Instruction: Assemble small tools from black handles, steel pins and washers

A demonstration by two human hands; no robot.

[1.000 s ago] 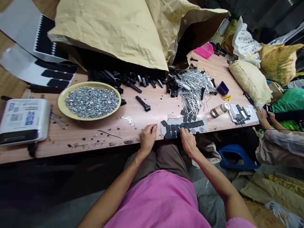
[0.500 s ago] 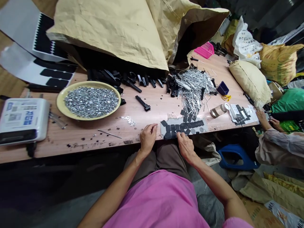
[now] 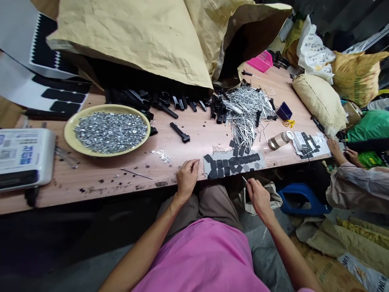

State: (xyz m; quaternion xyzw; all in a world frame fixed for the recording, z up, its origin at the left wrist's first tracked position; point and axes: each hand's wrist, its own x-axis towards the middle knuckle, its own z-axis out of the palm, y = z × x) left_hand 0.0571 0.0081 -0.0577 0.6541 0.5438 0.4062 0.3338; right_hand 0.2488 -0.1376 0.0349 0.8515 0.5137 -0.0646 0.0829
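Observation:
My left hand [image 3: 186, 177] rests at the table's front edge with its fingers curled and pinched together; what it holds is too small to make out. My right hand [image 3: 257, 196] hangs off the table edge, below and right of a grey sheet [image 3: 233, 164] covered with black pads, and pinches a thin metal pin [image 3: 244, 179]. Behind the sheet lies a heap of metal pins [image 3: 247, 111]. A small cluster of washers [image 3: 161, 155] lies left of my left hand.
A yellow plate [image 3: 70, 130] full of small washers stands at the left, beside a white box [image 3: 24, 156]. A big paper sack [image 3: 146, 40] spills black plastic parts [image 3: 170, 103] at the back. Another person's hands [image 3: 342, 152] work at the table's right end near a small bottle [image 3: 279, 140].
My right hand has left the pad sheet and dropped down and right off the table edge, now with a thin pin in its fingers. My left hand has stayed put.

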